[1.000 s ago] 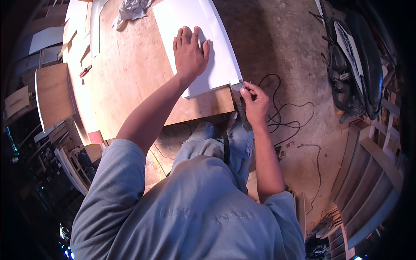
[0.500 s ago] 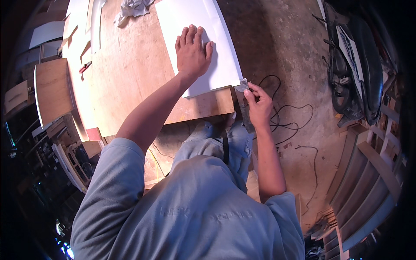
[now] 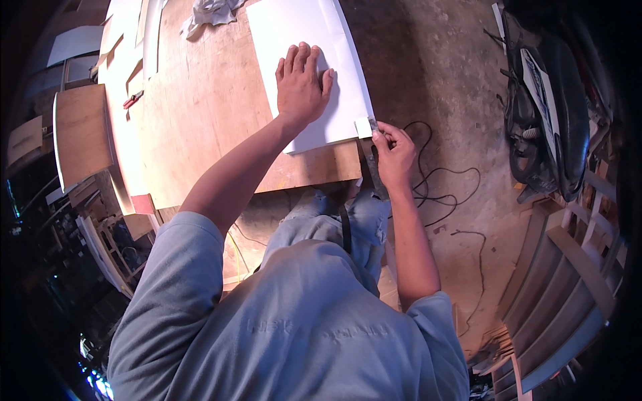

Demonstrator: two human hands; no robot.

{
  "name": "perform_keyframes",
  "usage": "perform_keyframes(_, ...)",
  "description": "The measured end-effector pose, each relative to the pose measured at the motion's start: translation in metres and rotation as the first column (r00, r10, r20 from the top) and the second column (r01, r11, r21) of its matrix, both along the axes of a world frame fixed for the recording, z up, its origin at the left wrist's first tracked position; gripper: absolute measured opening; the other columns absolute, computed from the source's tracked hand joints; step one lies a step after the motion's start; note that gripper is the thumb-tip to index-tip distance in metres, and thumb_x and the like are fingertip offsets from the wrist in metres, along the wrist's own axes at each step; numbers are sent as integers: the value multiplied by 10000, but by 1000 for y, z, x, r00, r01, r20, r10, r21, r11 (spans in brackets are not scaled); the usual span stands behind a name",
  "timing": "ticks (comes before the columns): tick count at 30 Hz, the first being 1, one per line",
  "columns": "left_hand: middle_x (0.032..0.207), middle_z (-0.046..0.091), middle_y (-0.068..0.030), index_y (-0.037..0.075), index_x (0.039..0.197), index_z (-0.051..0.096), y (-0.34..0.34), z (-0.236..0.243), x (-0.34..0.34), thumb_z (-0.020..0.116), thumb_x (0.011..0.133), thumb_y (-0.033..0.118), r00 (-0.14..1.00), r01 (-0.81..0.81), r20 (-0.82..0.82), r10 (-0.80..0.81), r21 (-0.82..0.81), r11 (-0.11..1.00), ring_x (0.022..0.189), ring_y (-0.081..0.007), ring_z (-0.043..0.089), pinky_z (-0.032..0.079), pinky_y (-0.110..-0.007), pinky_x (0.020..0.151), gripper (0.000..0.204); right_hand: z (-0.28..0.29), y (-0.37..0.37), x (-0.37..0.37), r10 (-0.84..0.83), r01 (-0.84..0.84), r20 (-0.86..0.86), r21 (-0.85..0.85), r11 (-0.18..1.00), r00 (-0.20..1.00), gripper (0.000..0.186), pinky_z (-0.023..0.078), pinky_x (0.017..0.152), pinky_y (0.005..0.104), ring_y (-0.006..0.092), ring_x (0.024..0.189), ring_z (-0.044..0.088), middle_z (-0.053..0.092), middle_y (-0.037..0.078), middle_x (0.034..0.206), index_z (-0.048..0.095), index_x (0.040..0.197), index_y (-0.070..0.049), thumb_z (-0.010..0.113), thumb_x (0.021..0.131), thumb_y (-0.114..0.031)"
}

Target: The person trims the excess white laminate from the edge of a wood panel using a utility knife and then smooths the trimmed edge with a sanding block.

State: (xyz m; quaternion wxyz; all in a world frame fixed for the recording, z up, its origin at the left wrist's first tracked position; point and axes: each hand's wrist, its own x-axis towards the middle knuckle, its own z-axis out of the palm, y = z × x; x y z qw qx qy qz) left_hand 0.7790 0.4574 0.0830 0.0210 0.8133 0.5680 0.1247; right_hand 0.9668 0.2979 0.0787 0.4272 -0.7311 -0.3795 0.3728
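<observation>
While the large plywood workbench (image 3: 207, 113) carries everything, the flat white laminate sheet (image 3: 301, 40) lies along its right side, near corner just above the bench's front edge. Left hand (image 3: 302, 83) is spread flat, palm down, fingers fully open, pressing the sheet still; it grips nothing. Right hand (image 3: 394, 150) sits at the sheet's near right corner, fingers closed in a pinch on a small pale block (image 3: 364, 125) touching that edge. Judged step: dressing or trimming the edge at the corner; next move likely needs steady hold-down and a straight stroke along the edge. Black cable (image 3: 441, 180) loops on the concrete floor (image 3: 428, 60) by the right arm, a possible snag. Crumpled rag (image 3: 210, 12) and red tool (image 3: 132, 99) lie well apart.
</observation>
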Motion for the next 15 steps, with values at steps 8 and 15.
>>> perform_keyframes(8,1627,447,-208,66,1558,477,0,1,0,554,1070,415,1000,4,19,-4,1,1000,1566,-378,326,228,-542,1282,605,1,-7,7,-18,16,-60,-25,1000,998,250,528,753,354,200,794,664,701,91,885,796,1144,-21,797,916,-122)
perform_keyframes(15,1624,445,-213,65,1556,478,0,2,0,545,1072,418,1000,8,8,-8,7,1000,1559,-383,333,228,-546,1280,602,6,1,3,-24,23,-18,-19,1000,1000,245,536,775,369,227,791,667,703,111,886,789,1137,-4,785,923,-124)
